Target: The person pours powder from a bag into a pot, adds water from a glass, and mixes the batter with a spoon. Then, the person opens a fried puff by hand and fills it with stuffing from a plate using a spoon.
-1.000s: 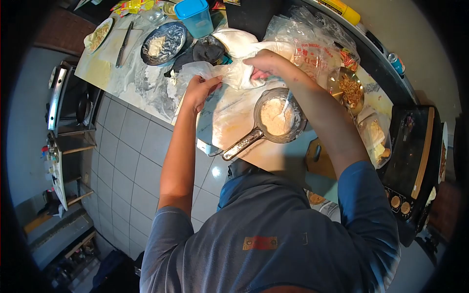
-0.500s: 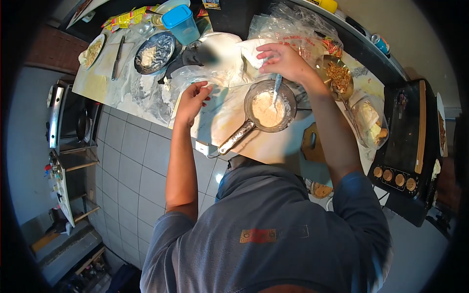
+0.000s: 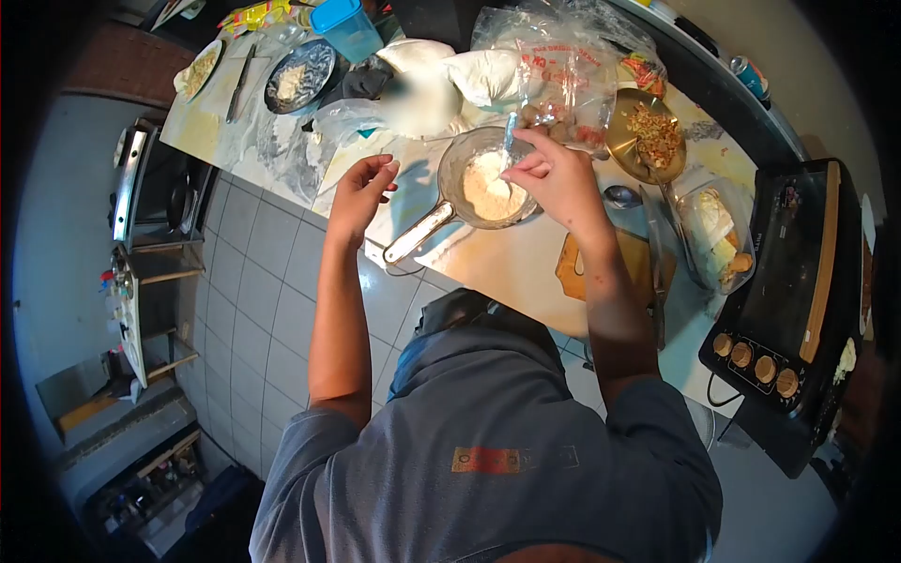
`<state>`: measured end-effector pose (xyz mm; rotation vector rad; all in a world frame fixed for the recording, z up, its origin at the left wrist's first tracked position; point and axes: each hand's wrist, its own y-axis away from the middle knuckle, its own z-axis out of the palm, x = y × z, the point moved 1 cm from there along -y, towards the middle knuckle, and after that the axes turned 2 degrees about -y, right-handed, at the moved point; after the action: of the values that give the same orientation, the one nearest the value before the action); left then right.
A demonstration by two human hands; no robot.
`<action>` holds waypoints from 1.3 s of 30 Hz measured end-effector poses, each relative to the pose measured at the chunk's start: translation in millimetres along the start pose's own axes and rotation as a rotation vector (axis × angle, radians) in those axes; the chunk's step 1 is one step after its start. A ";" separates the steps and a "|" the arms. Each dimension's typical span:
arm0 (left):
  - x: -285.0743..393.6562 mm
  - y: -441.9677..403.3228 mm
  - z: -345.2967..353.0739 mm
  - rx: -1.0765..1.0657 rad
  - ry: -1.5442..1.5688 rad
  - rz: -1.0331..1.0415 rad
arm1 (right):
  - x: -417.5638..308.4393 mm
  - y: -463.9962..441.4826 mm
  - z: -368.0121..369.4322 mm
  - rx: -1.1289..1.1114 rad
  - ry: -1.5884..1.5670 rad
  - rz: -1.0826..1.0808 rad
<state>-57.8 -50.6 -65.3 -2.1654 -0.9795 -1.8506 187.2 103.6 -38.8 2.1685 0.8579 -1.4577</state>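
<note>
Right side: black oven [image 3: 774,253], 4 knobs [image 3: 765,368] low on front. Upper right: blue can [image 3: 749,79]; gold pan [image 3: 627,143], brown shreds inside, just beside red-printed plastic bag [image 3: 572,70]. Upper left: knife [image 3: 241,83]. Top, left of center: blue-lidded container [image 3: 354,41]. Left: gray floor tiles [image 3: 249,291].

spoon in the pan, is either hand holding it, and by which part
The right hand is at the spoon's handle, but whether it grips cannot be told; the left hand looks empty.
</note>
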 end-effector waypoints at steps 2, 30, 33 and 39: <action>2.6 7.6 -5.7 0.043 0.002 0.011 | 11.2 7.0 7.0 0.056 0.119 -0.089; 1.9 -445.0 -277.7 0.318 -0.310 0.286 | -49.5 31.7 152.6 1.043 0.620 0.204; -11.5 -495.1 -289.1 0.235 -0.187 0.381 | -51.7 36.6 161.1 1.119 0.578 0.264; -11.9 -487.8 -274.5 0.258 -0.047 0.495 | -49.9 32.8 162.1 1.176 0.485 0.317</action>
<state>-554.0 191.1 -159.2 -2.0611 -0.5752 -1.3717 84.7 -34.5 -55.6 3.3526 -0.4253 -1.4316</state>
